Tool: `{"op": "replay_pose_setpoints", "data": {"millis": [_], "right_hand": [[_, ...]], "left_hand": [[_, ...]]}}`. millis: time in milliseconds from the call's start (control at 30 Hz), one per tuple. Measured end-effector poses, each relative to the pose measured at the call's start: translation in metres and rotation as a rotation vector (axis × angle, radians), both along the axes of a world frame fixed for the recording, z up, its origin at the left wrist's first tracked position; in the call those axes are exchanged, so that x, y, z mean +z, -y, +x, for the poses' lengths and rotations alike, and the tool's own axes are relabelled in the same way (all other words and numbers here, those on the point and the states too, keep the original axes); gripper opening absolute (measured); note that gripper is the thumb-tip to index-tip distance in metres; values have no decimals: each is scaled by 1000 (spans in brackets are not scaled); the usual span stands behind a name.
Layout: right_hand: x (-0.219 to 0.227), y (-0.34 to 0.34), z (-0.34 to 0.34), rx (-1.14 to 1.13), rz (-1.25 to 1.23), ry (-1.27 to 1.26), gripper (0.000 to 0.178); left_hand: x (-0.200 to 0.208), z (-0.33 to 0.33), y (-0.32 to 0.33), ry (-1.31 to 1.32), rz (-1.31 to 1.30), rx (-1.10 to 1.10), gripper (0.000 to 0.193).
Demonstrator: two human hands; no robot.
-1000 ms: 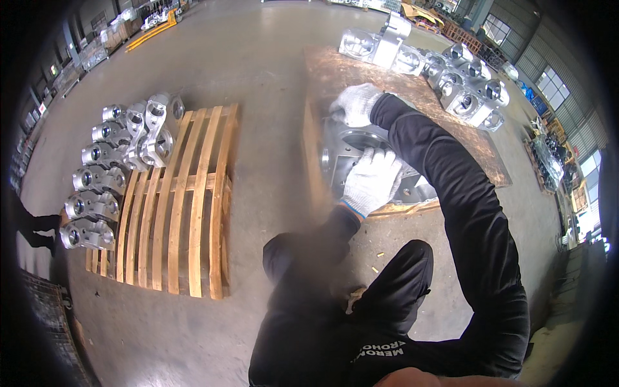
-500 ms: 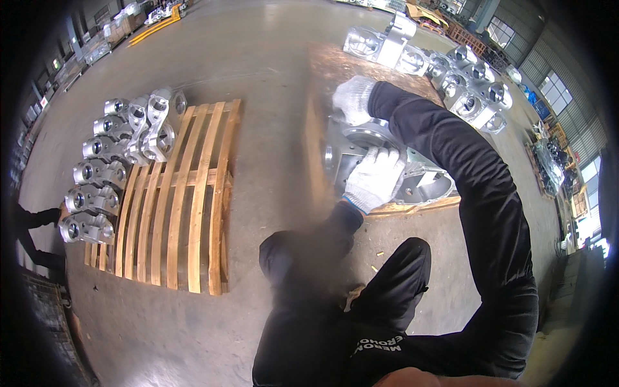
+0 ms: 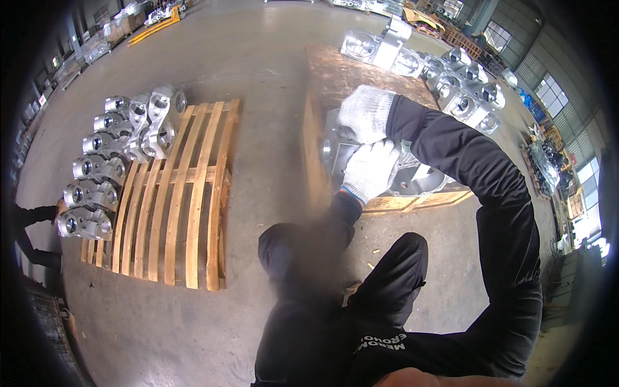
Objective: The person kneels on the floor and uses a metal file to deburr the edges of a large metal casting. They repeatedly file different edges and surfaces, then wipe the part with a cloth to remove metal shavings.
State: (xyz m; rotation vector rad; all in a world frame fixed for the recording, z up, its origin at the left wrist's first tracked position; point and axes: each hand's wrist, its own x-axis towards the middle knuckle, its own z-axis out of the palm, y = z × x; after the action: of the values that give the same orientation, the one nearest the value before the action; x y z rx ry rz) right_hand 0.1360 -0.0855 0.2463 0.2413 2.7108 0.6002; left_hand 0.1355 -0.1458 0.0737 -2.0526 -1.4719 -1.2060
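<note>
A large silver metal casting (image 3: 422, 180) with round openings and a ribbed hollow lies at the near end of a wood-topped stand. My left hand (image 3: 370, 171), in a white knit glove with a blue-edged cuff, rests on the casting with its fingers stretched forward. Just beyond it, my right hand (image 3: 366, 115), also gloved, is curled over the casting's round bore. Its fingers are bent, and whatever they may hold is hidden. The two gloves nearly touch. My right arm arches around from the right side; the left comes up from below.
More silver castings (image 3: 390, 44) stand at the stand's (image 3: 329, 71) far end and right side. On the left, a slatted wooden pallet (image 3: 184, 193) carries several similar castings (image 3: 97, 168). Another person's dark sleeve (image 3: 39, 216) reaches toward them. A yellow pallet jack (image 3: 158, 29) is far off.
My right hand has moved right and nearer, closing up to my left hand and covering the round bore. My left hand has stayed on the casting, shifting only slightly.
</note>
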Motion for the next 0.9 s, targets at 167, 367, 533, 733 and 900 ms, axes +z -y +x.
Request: {"op": "replay_pose_setpoints", "data": {"millis": [167,367,533,733,900], "right_hand": [[-2,4,1,15,41,17,20],[-1,9,16,82,31,-37,22],[6,4,57,265,-174,-353,32],[5,-59,197,-197,108,-628,44],[-41,-147,340,-423,-129,-978,28]], "left_hand": [[4,0,2,32,25,21,26],[0,4,0,44,42,81,22],[0,5,5,-4,-80,150,21],[23,-3,14,-157,194,221,28],[37,-9,5,-186,60,236,28]]}}
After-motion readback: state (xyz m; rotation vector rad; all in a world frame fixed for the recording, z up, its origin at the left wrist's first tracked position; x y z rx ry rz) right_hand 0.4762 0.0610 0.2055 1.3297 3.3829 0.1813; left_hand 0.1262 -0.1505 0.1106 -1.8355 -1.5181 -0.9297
